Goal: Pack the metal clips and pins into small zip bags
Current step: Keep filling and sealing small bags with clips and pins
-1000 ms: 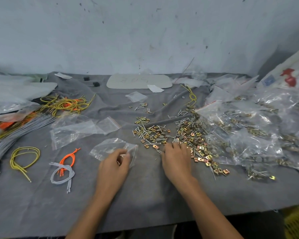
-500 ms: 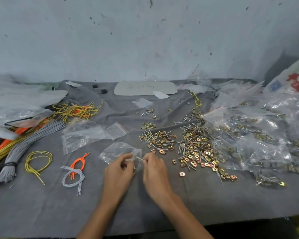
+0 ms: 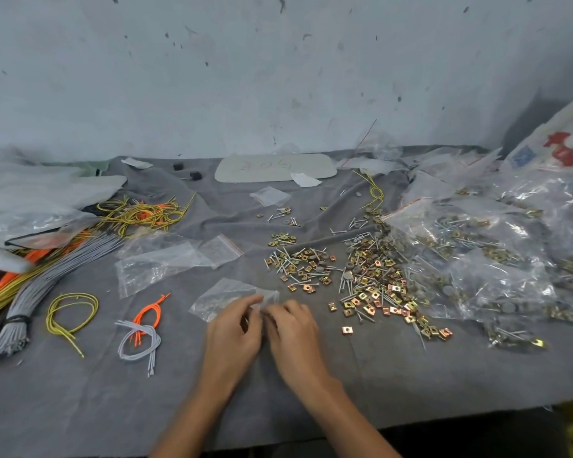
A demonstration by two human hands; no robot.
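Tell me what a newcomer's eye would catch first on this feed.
First, the glinting heap of brass-coloured square metal clips and silver pins spilled across the grey cloth, right of centre. Just in front of it, the left hand pinches the mouth of a small clear zip bag, and the right hand meets it there. At the far right, filled clear plastic bags pile up.

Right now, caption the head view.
Left hand holds a zip bag, right hand at its mouth; clips and pins lie loose on the cloth.
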